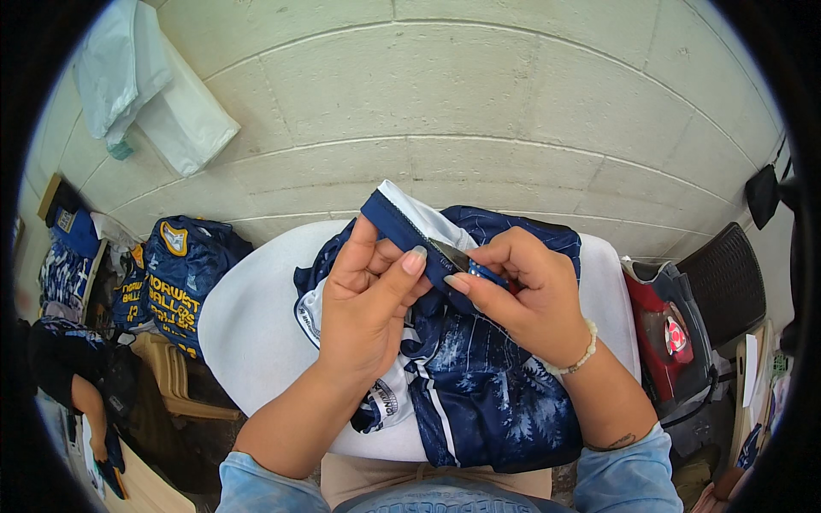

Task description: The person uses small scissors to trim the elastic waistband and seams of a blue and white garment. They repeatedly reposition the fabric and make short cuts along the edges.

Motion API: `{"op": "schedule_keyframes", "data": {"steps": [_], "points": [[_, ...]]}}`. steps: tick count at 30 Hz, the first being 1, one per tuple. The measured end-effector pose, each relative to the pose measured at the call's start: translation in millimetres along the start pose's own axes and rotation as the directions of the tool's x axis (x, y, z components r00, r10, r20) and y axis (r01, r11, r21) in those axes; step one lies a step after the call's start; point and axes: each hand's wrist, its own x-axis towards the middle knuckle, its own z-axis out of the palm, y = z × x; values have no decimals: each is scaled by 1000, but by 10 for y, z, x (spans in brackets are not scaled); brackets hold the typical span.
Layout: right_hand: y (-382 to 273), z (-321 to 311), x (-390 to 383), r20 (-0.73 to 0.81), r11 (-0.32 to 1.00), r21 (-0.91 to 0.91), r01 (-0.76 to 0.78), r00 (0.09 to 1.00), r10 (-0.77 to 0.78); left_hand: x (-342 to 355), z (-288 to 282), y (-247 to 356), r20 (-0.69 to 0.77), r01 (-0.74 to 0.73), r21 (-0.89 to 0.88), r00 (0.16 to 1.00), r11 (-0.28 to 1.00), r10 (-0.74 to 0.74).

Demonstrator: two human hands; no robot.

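In the head view, the left hand (363, 299) pinches the navy band (392, 222) of a blue and white garment (496, 393). The right hand (534, 299) grips a small blue-handled cutter (486, 273), its blade against the band's seam. The garment lies spread over a pale, rounded surface (239, 299). A red and dark bag (654, 299) stands at right, its contents unclear; white plastic bags (128, 73) hang on the wall (342, 85), contents also unreadable.
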Motion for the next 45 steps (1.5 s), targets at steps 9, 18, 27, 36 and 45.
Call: {"op": "schedule_keyframes", "data": {"steps": [9,18,27,36,45], "points": [[51,89,53,-22,835,514,-198,969,244,15,53,34,31,66,-5,997,998,-65],[31,-71,52,173,998,61,-23,985,12,0,38,11,126,72,40,989,997,-77],[80,-321,127,562,995,97,-8,826,-48,62,-6,-23,-6,192,-138,981,972,-195],[135,-349,116,749,990,91,-107,662,3,25,-81,-9,130,84,-142,989,986,-66],[188,-317,96,764,991,87,-102,645,0,28,-128,8,154,146,-155,981,977,-122]]}}
